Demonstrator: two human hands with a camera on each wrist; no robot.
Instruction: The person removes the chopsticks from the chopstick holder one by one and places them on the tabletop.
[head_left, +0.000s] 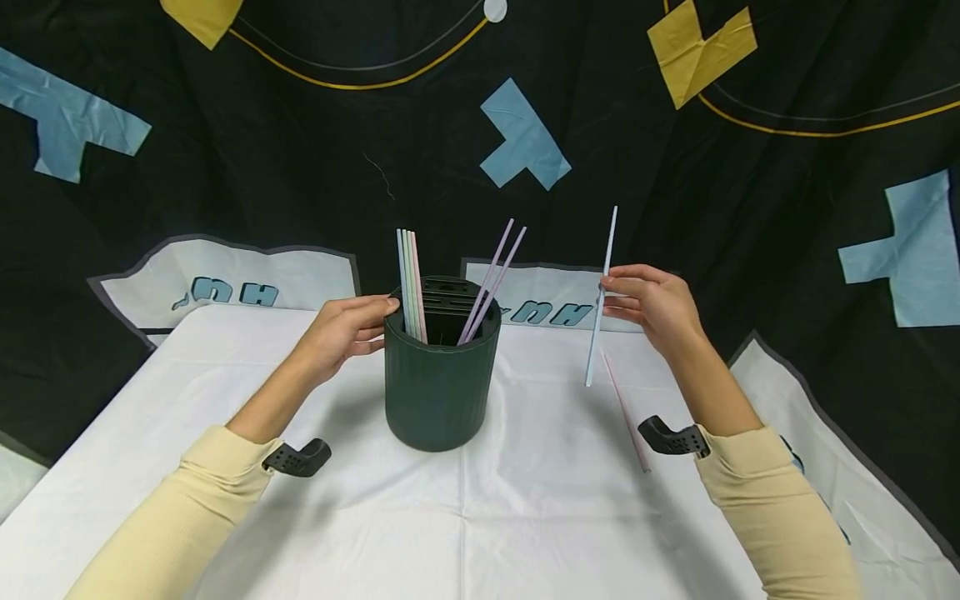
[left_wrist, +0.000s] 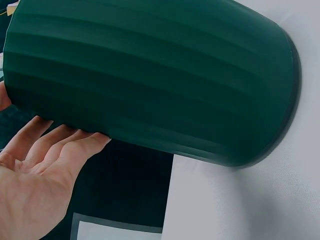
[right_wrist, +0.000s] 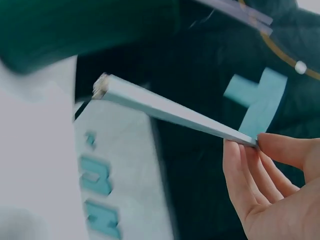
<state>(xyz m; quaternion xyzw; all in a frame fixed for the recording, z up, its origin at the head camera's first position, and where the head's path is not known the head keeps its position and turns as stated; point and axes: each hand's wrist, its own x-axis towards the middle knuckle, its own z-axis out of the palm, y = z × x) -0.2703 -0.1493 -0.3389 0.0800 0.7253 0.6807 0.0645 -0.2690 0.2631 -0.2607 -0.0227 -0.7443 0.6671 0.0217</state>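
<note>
In the head view, the left hand [head_left: 337,333] holds the green pot [head_left: 438,400], with the thumb at its rim and bent fingers on its side. The right hand [head_left: 656,304] is to the right of the pot and pinches a thin blue stick [head_left: 609,250] near its middle. The stick is long and almost upright: its top leans away from the pot, its bottom toward it. A pink stick [head_left: 626,412] lies to the right of the pot. I think a steady pot and a soft pinch work best, so the stick does not bend or twist.

In the left wrist view, fingertips touch the pot's wall.

In the right wrist view, the thumb and fingers are close together on the blue stick, and its rough end sticks out beneath the pot.
</note>
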